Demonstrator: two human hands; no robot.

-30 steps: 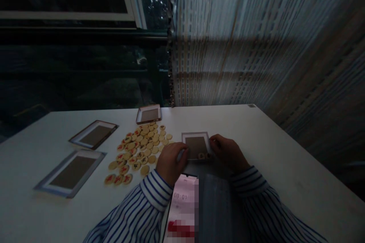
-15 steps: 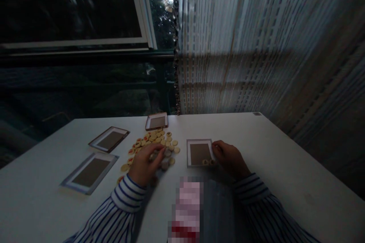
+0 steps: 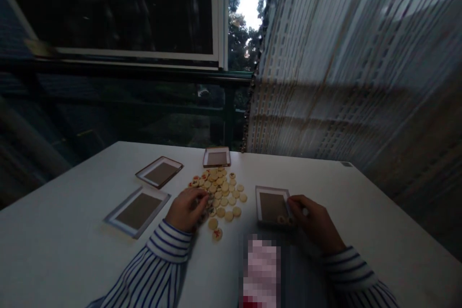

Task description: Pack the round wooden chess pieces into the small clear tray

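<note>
At the far left a pale-rimmed tray (image 3: 140,211) lies flat on the white table (image 3: 390,245), with a brown-rimmed tray (image 3: 160,173) just beyond it; next comes the left hand (image 3: 187,208), palm down over the near left edge of the scattered wooden-looking pieces (image 3: 225,186), its thumb and forefinger drawn near each other – whether a piece sits between them I cannot tell; the pieces lie heaped and overlapping towards the far side, looser towards the near side, a few showing red or dark marks; behind them stands a far tray (image 3: 217,158); these discs look light, hard and smooth, likely to skid if pressed from above, so the thin edge – thumb on one side, forefinger opposite – seems the place to take hold; to the right, apart from the heap, sits a shallow tray (image 3: 273,206) with what look like two small discs (image 3: 281,220) in its near right corner; it looks stiff and light, apt to slide, and best steadied by its rim; the right hand (image 3: 314,219) is curled with its fingertips at that tray's right edge, though whether they pinch it or merely rest there is unclear.
</note>
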